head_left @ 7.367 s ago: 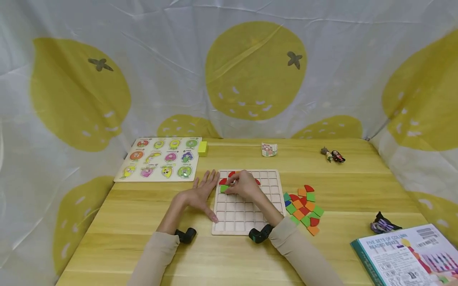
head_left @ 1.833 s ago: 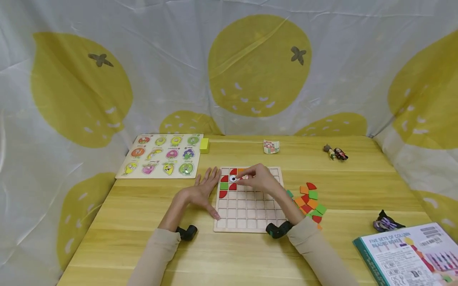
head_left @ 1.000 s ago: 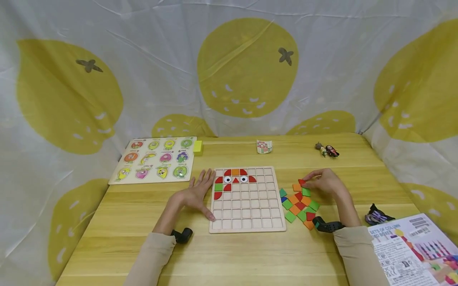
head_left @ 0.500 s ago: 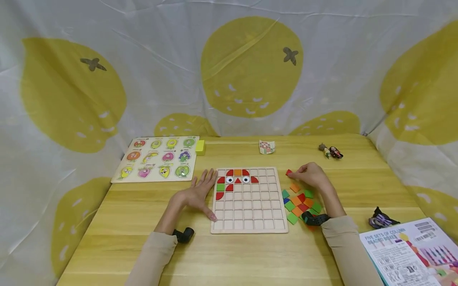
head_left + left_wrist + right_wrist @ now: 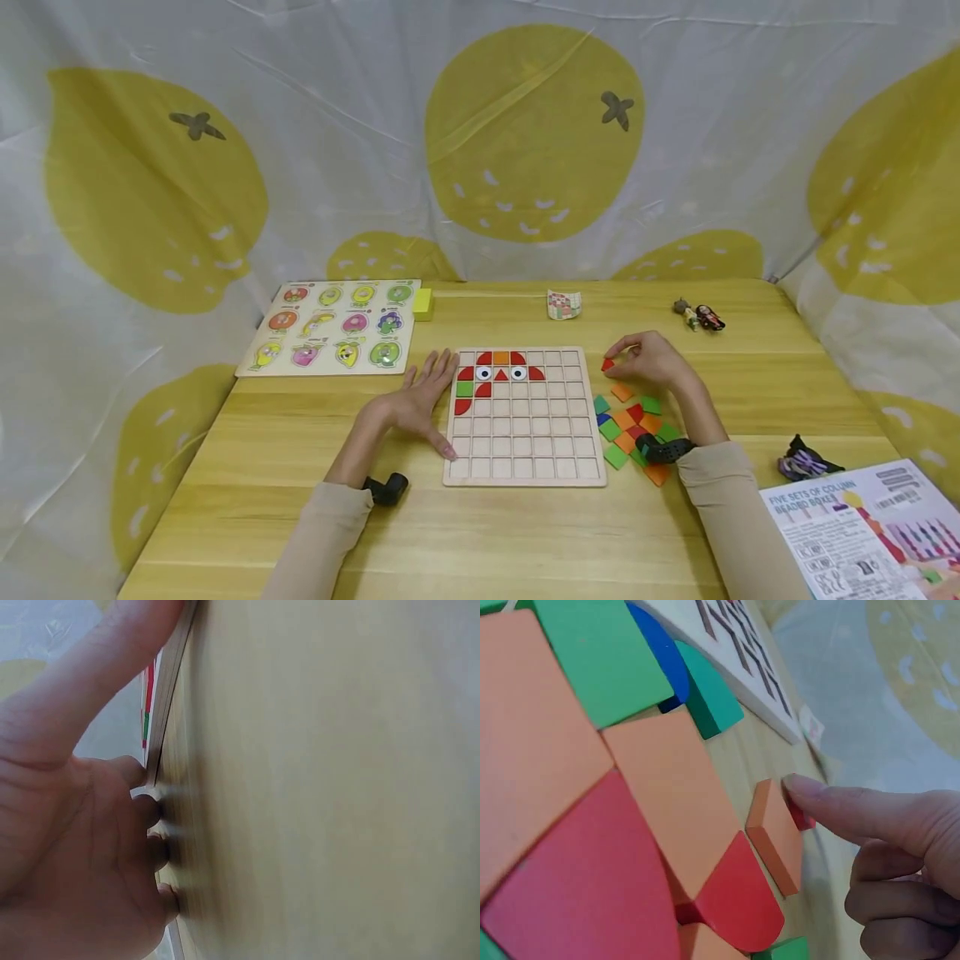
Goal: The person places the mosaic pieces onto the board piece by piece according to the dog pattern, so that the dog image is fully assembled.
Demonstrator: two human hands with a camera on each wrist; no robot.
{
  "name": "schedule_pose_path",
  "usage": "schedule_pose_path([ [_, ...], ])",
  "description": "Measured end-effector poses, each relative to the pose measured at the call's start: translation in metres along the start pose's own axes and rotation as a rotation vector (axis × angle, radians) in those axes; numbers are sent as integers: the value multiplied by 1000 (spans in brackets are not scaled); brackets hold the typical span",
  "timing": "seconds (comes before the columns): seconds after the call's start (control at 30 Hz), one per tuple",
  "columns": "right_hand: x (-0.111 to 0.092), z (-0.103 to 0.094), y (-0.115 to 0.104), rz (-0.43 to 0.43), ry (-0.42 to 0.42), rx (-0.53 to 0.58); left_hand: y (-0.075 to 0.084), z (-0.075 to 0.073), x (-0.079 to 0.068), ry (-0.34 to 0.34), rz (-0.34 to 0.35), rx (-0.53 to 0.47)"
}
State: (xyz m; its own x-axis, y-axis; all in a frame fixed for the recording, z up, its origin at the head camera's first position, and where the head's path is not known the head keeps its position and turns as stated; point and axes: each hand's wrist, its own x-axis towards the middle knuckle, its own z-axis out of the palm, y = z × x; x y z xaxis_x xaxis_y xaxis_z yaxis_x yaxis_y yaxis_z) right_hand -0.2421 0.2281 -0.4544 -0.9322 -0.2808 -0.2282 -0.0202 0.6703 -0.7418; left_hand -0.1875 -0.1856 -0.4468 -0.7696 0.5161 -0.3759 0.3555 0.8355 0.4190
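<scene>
A wooden grid board (image 5: 521, 454) lies in the middle of the table. Its upper left squares hold red quarter-circle tiles, an orange tile (image 5: 500, 357), a green tile (image 5: 465, 389), a red triangle (image 5: 501, 376) and two eye tiles (image 5: 518, 374). My left hand (image 5: 411, 412) is spread beside the board, with thumb and fingertips at its left edge. Right of the board, my right hand (image 5: 651, 362) pinches a red tile (image 5: 607, 365) between thumb and index finger. In the right wrist view that red tile (image 5: 802, 816) is mostly hidden behind the fingertip.
Loose coloured tiles (image 5: 624, 419) lie right of the board. A fruit puzzle board (image 5: 326, 333) and yellow block (image 5: 423, 304) sit back left, a small patterned card (image 5: 564, 305) behind the board. Small figurines (image 5: 699, 317), a dark pouch (image 5: 806, 458) and a box (image 5: 862, 525) are at the right.
Over these seconds the board gained eye tiles, a red triangle and more red quarter tiles. My right hand went right to the loose tiles, took a red one and moved it leftward. The left hand stayed.
</scene>
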Motion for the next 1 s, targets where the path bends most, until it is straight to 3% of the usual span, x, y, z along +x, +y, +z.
schedule_pose_path([
  [0.2,5,1,1,56,56,-29,0,0,1,0,-3,-11],
  [0.43,4,-3,5,10,-39,41,3,0,0,7,2,-54],
  [0.67,2,-8,9,82,81,-31,1,2,1,19,9,-69],
  [0.83,-1,-12,14,31,9,44,2,2,0,4,12,-78],
  [1.0,-3,-14,17,23,17,50,2,1,1,-6,3,-61],
])
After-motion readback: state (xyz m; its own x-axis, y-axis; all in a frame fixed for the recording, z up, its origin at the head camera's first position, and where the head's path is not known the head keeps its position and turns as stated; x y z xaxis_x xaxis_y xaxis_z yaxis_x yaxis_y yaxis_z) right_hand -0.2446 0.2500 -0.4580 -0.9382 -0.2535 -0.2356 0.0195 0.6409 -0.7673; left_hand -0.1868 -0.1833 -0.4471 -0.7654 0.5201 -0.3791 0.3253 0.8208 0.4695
